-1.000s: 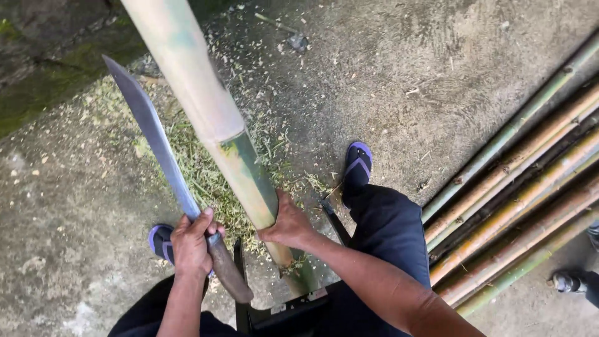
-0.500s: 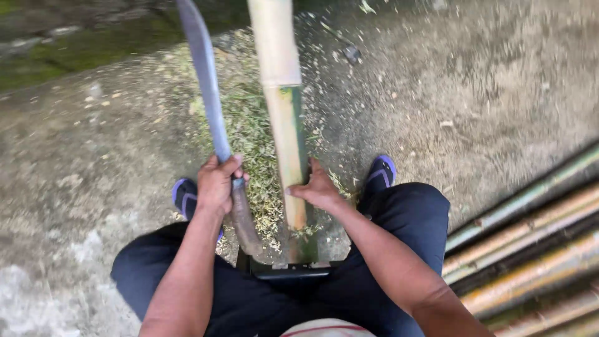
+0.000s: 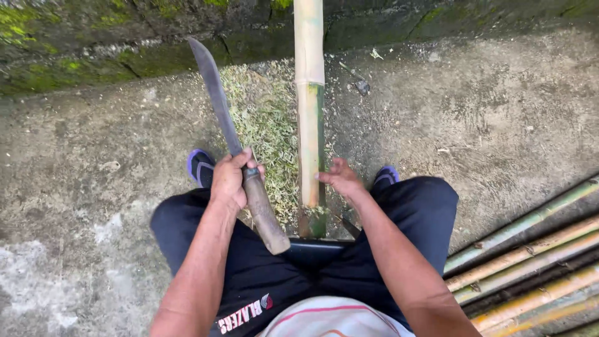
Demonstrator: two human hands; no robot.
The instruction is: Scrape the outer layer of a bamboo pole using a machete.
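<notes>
I see my own bare forearms, black shorts (image 3: 249, 281) with a small red and white printed emblem, a white shirt hem (image 3: 331, 318), and blue-strapped sandals (image 3: 201, 167).

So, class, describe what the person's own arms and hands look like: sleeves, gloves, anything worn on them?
Both forearms are bare from the elbow down, with no sleeve showing. The left hand and the right hand wear no gloves, and no rings, watch or wristband can be seen. No cables or markings are visible on either arm. Each hand has short, plain fingernails, as far as the picture shows.
</notes>
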